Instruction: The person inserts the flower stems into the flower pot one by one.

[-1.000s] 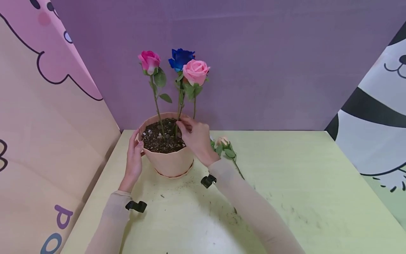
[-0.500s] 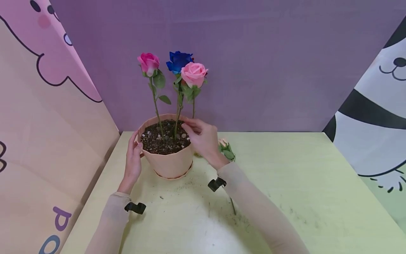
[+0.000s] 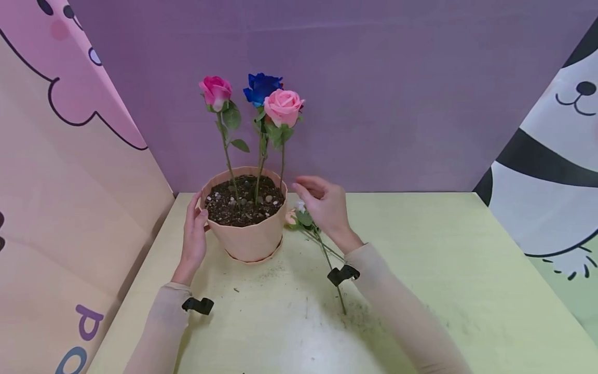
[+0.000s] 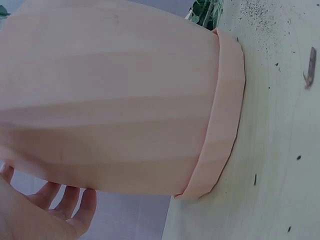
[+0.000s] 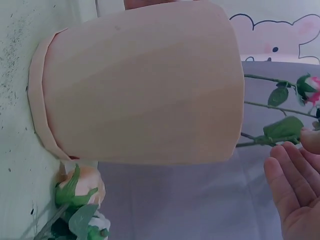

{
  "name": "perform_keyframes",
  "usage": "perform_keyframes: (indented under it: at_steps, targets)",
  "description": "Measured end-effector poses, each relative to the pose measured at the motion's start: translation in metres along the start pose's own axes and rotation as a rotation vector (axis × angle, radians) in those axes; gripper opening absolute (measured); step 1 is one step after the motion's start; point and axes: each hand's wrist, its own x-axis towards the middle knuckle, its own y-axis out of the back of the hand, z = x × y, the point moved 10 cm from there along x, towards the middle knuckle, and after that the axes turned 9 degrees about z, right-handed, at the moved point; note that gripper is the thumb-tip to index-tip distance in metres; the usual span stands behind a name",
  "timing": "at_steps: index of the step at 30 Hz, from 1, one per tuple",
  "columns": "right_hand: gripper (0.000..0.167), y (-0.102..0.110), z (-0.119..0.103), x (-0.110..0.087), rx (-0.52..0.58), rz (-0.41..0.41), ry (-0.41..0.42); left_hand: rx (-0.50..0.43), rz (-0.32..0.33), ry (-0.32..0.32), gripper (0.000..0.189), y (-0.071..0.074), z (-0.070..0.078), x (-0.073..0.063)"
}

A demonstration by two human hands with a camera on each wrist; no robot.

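Observation:
A peach flower pot (image 3: 245,239) of dark soil stands at the left of the table. Upright in it are a magenta-pink rose (image 3: 216,93), a blue rose (image 3: 262,89) and a light-pink rose (image 3: 283,108). A bit of red shows behind the blue one. My left hand (image 3: 193,236) rests against the pot's left side, its fingers along the outer wall just below the rim in the left wrist view. Off the pot's right rim, my right hand (image 3: 327,208) hovers in the air with loosely bent fingers and holds nothing.
Beside the pot on the right lie a peach rose (image 5: 85,185) and a white rose (image 5: 100,225), their stems crossing on the table (image 3: 420,249). Crumbs of soil are scattered in front. A purple backdrop (image 3: 374,104) stands behind.
My right hand has let go of a stem in the pot and moved right, away from the rim. The lying roses beside the pot show more now. My left hand has stayed on the pot.

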Motion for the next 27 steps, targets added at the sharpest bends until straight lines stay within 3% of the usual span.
perform_keyframes:
  at_steps: [19,27]
  targets:
    - [0.028,0.054,0.072,-0.031,-0.178,-0.103,-0.234,-0.006,0.005,0.007,0.062,-0.001,-0.001,-0.001]
    - [0.028,0.053,0.118,-0.064,-0.290,-0.265,-0.378,0.008,0.020,0.009,0.062,0.001,0.001,0.000]
